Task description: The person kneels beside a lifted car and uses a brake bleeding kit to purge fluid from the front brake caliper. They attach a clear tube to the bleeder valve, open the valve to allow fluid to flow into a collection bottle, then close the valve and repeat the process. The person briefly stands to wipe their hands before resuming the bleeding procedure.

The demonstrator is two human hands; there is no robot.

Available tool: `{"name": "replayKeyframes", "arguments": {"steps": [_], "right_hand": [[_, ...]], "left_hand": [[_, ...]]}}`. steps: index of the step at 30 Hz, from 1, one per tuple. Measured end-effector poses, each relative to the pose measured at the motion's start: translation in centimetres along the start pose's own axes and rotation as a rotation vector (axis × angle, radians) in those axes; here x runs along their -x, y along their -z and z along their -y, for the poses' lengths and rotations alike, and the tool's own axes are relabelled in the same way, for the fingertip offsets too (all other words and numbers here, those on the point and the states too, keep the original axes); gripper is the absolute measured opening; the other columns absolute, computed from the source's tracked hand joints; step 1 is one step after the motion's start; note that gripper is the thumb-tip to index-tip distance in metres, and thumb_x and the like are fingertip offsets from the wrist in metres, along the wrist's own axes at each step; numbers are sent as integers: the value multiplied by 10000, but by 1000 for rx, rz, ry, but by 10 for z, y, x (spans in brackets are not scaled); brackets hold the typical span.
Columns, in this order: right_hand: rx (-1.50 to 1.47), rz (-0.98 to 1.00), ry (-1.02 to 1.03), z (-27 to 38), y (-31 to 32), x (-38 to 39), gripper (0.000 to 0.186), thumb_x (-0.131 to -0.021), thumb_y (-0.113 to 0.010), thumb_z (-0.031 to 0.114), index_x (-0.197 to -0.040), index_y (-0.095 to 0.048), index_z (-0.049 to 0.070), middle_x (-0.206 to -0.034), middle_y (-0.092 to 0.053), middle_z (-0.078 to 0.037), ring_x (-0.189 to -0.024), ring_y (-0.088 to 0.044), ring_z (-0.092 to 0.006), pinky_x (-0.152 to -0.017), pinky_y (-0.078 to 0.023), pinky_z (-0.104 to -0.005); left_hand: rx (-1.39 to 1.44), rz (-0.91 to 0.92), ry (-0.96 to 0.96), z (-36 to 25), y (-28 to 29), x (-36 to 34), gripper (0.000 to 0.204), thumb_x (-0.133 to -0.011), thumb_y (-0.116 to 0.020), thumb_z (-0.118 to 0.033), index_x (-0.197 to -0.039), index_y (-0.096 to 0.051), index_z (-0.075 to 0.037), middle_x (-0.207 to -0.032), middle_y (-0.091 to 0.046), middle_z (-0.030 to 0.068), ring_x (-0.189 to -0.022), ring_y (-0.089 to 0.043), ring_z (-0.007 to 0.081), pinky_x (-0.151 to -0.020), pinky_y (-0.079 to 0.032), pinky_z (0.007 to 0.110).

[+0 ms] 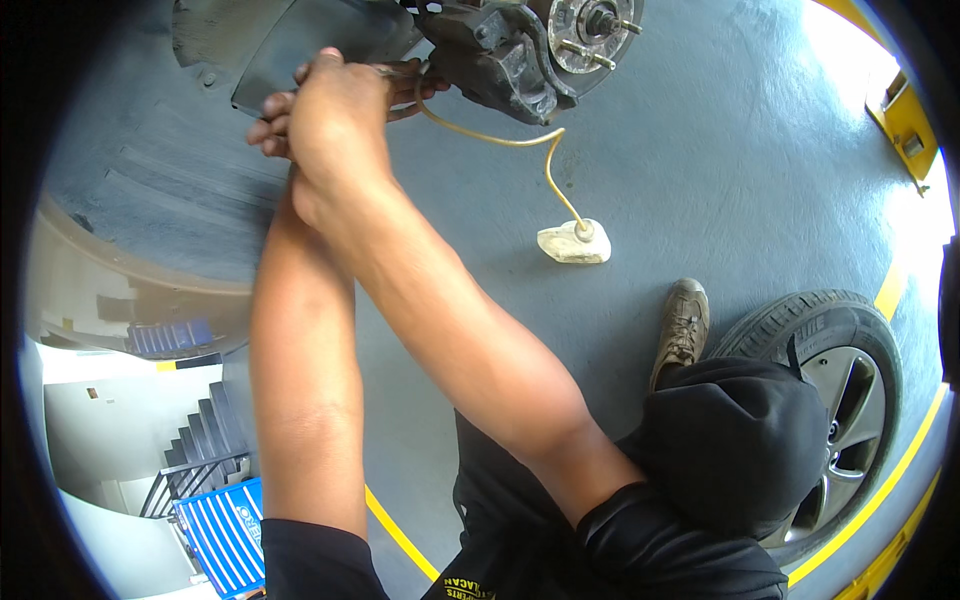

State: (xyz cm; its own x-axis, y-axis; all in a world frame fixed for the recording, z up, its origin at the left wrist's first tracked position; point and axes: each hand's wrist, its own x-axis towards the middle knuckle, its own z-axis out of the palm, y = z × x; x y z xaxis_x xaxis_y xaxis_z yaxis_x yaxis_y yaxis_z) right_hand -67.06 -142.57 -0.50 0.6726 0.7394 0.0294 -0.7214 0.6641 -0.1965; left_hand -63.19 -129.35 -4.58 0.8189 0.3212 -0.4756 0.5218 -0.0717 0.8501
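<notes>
My forearms cross below a brake caliper point(490, 60) beside a bare wheel hub point(590, 30) with studs. My right hand point(342, 112) lies over my left wrist, its fingers curled toward the left; whatever they grip is hidden. Mostly covered by it, my left hand point(405, 88) shows only darkened fingers, closed close to the caliper and the tube's upper end. What lies in them cannot be made out. A thin yellowish tube point(500, 141) runs from there down into a small translucent bottle point(575, 245) on the floor.
A removed wheel point(850, 400) lies at the right, next to my knee point(735, 440) and shoe point(684, 325). Left of the caliper are a dark wheel-arch liner point(180, 190) and a beige body panel point(140, 285). A blue tool cabinet point(225, 540) and stairs point(205, 430) stand lower left.
</notes>
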Motion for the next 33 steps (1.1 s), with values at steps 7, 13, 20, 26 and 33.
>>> {"name": "replayKeyframes", "arguments": {"steps": [7, 13, 20, 26, 33], "right_hand": [[-175, -133, 81, -15, -41, -34, 505, -1130, -350, 510, -1093, -575, 60, -755, -673, -100, -590, -699, -277, -547, -523, -361], [-121, -8, -45, -4, -5, -5, 358, -1145, -372, 317, -1155, -532, -3, -1046, -717, -196, -834, -732, -258, -727, -608, -328], [-78, -449, 266, -9, 64, 73, 376, -1134, -438, 315, -836, -487, 89, -715, -608, -68, -530, -534, -141, -499, -400, -313], [566, -1020, 433, -39, 145, 43, 486, -1138, -484, 394, -933, -619, -26, -793, -645, -108, -698, -569, -210, -721, -497, -399], [320, -701, 240, -62, 213, -10, 403, -1157, -449, 370, -1000, -595, 29, -815, -520, -6, -683, -460, -119, -643, -442, -312]], "left_hand": [[-66, -1, 28, -10, 0, -17, 256, -1043, -629, -331, -1130, -737, -115, -912, -710, 12, -841, -604, 120, -808, -506, 326], [-82, -13, 45, -10, 0, -21, 252, -1040, -645, -351, -1140, -733, -137, -948, -715, 11, -875, -610, 116, -836, -507, 327], [-234, -7, -23, -14, 9, -33, 246, -1038, -678, -372, -1191, -733, -186, -1104, -761, -12, -1012, -595, 113, -1010, -443, 349], [-331, -37, -32, -16, 23, -44, 311, -1018, -706, -435, -1206, -732, -190, -1158, -768, -48, -1104, -587, 102, -1098, -372, 355], [-525, -143, -119, -15, 20, -46, 334, -986, -752, -453, -1190, -758, -188, -1094, -774, -89, -1087, -611, 84, -1138, -337, 384]]}}
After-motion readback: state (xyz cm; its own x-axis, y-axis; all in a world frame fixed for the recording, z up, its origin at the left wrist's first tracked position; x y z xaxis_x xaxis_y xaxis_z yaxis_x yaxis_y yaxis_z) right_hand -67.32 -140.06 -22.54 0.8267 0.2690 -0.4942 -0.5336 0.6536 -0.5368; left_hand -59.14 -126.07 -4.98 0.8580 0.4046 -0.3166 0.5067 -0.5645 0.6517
